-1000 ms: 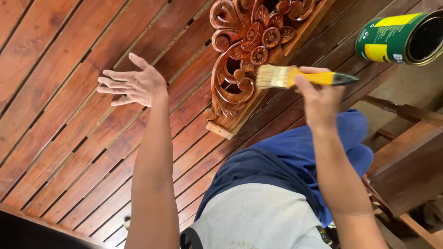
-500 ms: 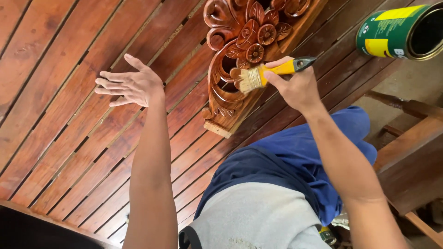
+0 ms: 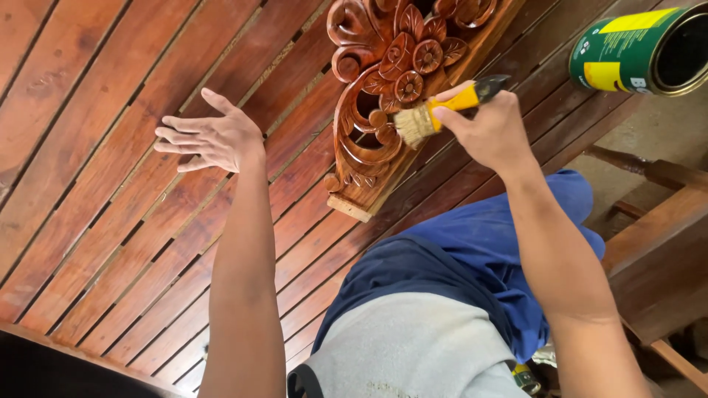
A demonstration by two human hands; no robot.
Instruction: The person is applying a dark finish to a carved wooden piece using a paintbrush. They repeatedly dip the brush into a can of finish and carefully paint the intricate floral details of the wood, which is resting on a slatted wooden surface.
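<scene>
The right hand holds a paintbrush with a yellow handle — its grip is closed tight around the handle, and the pale bristles touch the carved wood panel. The panel is full of curly leaves and little flowers, and it lies on the red-brown slatted counter, near the top of the view. The brush sits on the right edge of the carving, about halfway down. Most of the carving looks dark and shiny, so it seems a lot of it is already coated, but the flat strip at the bottom end looks paler and dull, so that part is likely left to do. How much of the top end is done cannot be told, because it runs out of view. The left hand is wide open and holds nothing — it hangs over the slats, well apart from the carving. A green and yellow can lies tipped on its side at the top right, with its open mouth facing right.
</scene>
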